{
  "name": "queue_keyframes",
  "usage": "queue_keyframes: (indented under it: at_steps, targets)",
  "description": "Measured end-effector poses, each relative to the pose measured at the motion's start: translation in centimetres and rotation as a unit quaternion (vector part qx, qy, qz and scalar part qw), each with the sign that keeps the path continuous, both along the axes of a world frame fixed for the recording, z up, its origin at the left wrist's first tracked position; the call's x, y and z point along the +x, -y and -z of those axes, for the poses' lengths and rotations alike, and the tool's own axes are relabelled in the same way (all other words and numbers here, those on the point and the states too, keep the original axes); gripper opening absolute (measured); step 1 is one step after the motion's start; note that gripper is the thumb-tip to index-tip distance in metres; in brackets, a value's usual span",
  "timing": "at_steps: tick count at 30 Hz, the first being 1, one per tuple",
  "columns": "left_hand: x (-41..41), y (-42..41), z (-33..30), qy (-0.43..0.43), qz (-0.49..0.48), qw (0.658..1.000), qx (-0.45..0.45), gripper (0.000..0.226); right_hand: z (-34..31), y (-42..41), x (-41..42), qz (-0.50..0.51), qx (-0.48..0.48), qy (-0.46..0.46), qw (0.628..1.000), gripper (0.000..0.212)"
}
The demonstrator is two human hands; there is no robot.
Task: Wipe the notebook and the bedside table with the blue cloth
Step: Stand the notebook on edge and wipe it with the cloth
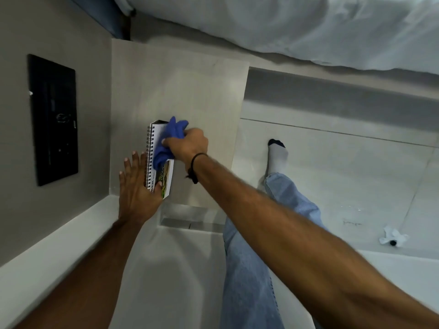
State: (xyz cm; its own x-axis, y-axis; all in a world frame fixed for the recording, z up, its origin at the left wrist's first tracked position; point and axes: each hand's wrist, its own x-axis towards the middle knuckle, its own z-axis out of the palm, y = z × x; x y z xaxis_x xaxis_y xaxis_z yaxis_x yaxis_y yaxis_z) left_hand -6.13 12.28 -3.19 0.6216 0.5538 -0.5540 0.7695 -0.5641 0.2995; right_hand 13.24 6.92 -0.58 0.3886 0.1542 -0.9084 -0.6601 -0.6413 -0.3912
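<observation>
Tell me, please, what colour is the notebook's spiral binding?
Black, along the left edge of the notebook, seen in the head view.

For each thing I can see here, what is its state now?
notebook: closed, lying on the table, spiral edge toward the wall.
blue cloth: bunched, pressed on the notebook cover.
right hand: shut on the cloth.
left hand: open, flat, steadying the notebook.
bedside table: bare apart from the notebook.

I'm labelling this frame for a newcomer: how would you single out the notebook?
Start at the pale wood bedside table. Near its front left lies the white spiral-bound notebook, under the bunched blue cloth. The black wire coil along its left edge sets it apart.
</observation>
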Motion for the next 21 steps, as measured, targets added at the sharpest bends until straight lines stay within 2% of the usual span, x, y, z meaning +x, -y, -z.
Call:
queue_keyframes:
  at_steps: [4,6,8,10,15,17,19,21]
  targets:
    - [0.0,-0.3,0.1,-0.019,0.009,1.0,-0.002,0.094,0.2,-0.5,0.9,0.077,0.0,-0.006,0.997,0.022]
    - [0.0,-0.2,-0.1,-0.009,0.017,1.0,0.001,0.095,0.5,0.1,-0.2,0.029,-0.019,-0.007,0.999,0.019]
    - [0.1,-0.1,-0.3,-0.003,0.021,1.0,0.007,0.096,0.8,0.3,-0.7,-0.022,-0.028,-0.023,0.999,0.031]
    - [0.3,-0.1,-0.4,-0.007,0.011,1.0,0.002,0.094,0.8,-0.1,-0.1,-0.016,-0.012,-0.041,0.999,0.028]
    - [0.5,-0.2,-0.7,-0.02,0.009,1.0,-0.001,0.091,0.3,-0.8,3.7,0.168,0.072,-0.145,0.972,0.017]
    - [0.5,0.0,-0.8,-0.017,0.011,1.0,0.008,0.089,0.7,-0.3,5.2,0.125,0.049,-0.088,0.987,0.021]
    - [0.6,0.0,-1.2,-0.021,0.005,1.0,0.021,0.086,0.4,-0.2,7.2,0.04,0.024,0.001,0.999,0.019]
    - [0.7,0.2,-1.3,-0.025,0.003,0.999,0.03,0.085,0.0,-0.4,9.6,-0.043,0.023,0.042,0.998,0.029]
